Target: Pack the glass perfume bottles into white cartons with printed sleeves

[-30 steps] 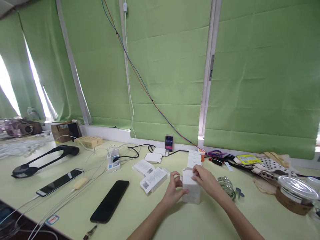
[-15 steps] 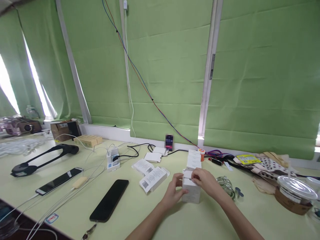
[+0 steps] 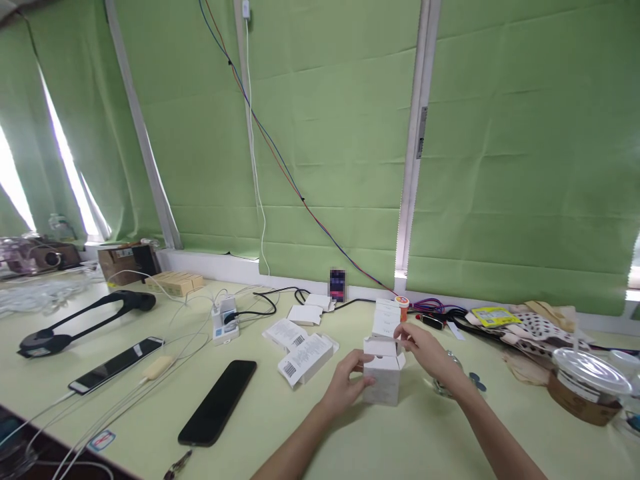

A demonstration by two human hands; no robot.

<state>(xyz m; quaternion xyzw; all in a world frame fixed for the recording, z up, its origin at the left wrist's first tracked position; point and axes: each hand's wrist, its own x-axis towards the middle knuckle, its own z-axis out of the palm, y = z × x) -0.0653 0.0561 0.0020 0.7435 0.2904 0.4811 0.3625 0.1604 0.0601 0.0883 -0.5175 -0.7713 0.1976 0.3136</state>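
A small white cardboard box (image 3: pixel 383 385) stands upright on the table in front of me. Its lid is raised at the back, and a side flap sticks out on the right. My left hand (image 3: pixel 346 379) is closed around the box's left side, thumb at the front and fingers behind. At the box's upper right corner, my right hand (image 3: pixel 424 348) has its fingertips pinched at the edge of the raised lid. Just behind stands a row of similar white boxes (image 3: pixel 387 319). What lies inside the open box is hidden from me.
Left of the box lie several white cartons (image 3: pixel 306 360) and a black phone (image 3: pixel 218 403). A coiled clear item (image 3: pixel 443 387), partly behind my right forearm, and small grey discs (image 3: pixel 477 381) sit to the right. Farther right is a lidded plastic bowl (image 3: pixel 590 380). Cables run from a power strip (image 3: pixel 225 323).
My right hand has moved up and to the right from the box top. The box's lid and side flap now stand open, while my left hand stays on the box.
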